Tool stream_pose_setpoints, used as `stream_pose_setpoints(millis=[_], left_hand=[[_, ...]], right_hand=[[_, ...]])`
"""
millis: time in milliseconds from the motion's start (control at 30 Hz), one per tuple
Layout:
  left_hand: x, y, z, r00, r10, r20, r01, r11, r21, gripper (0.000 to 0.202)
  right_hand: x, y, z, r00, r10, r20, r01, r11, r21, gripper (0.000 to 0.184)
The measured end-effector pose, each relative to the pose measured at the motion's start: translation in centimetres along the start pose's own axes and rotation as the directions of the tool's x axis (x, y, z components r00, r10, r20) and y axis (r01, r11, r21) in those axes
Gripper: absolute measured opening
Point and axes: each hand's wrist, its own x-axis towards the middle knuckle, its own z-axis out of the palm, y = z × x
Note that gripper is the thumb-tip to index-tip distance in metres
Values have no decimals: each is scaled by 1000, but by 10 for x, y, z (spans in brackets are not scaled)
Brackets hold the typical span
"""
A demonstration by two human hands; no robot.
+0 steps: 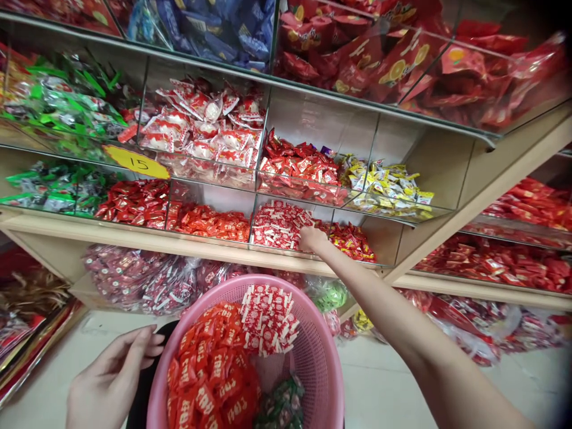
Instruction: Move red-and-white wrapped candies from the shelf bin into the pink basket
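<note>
A pink plastic basket (319,357) sits low in front of me, holding orange-red candies (210,369), red-and-white candies (268,319) and a few green ones (281,405). My left hand (109,381) rests at the basket's left rim, fingers stretched out, holding nothing. My right hand (311,238) reaches far forward into a shelf bin of red-and-white wrapped candies (279,223), fingers curled into the pile; what they hold is hidden.
Glass-fronted shelf bins hold wrapped sweets: green (67,101), white-red (205,128), red (299,170), yellow (386,185). A yellow price tag marked 15 (136,162) hangs on one bin. Bagged candies lie under the wooden shelf (179,243). More red packs fill the shelves at right (513,256).
</note>
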Motion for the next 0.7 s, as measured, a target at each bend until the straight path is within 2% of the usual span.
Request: stream_pose_setpoints(millis=[133, 267, 333, 433, 500, 567, 633, 700], left_hand=[[-7, 16, 2, 1000, -10, -8, 11, 1000, 29, 33], [-9, 22, 8, 1000, -19, -1, 19, 1000, -11, 32], [-8, 22, 11, 1000, -24, 2, 24, 999, -37, 32], [-7, 20, 14, 1000, -27, 15, 28, 998, -60, 33], [-6, 19, 15, 1000, -23, 21, 24, 997, -70, 34], [-7, 18, 15, 1000, -12, 18, 14, 997, -76, 35], [-7, 18, 14, 1000, -2, 11, 3, 997, -78, 35], [-8, 17, 12, 1000, -4, 5, 4, 997, -74, 35]], right_hand=[[-6, 4, -4, 1000, 11, -24, -11, 1000, 12, 39], [-25, 13, -26, 998, 2, -67, -1, 1000, 22, 35], [-40, 20, -38, 987, -65, -146, 72, 996, 43, 23], [-65, 27, -38, 925, -274, -264, 325, 930, 173, 14], [-83, 26, -21, 873, -414, -258, 484, 802, 349, 14], [-99, 20, 10, 827, -521, -212, 547, 656, 520, 13], [-115, 12, 47, 779, -595, -196, 586, 582, 564, 9], [-128, 4, 81, 723, -658, -211, 655, 556, 512, 12]])
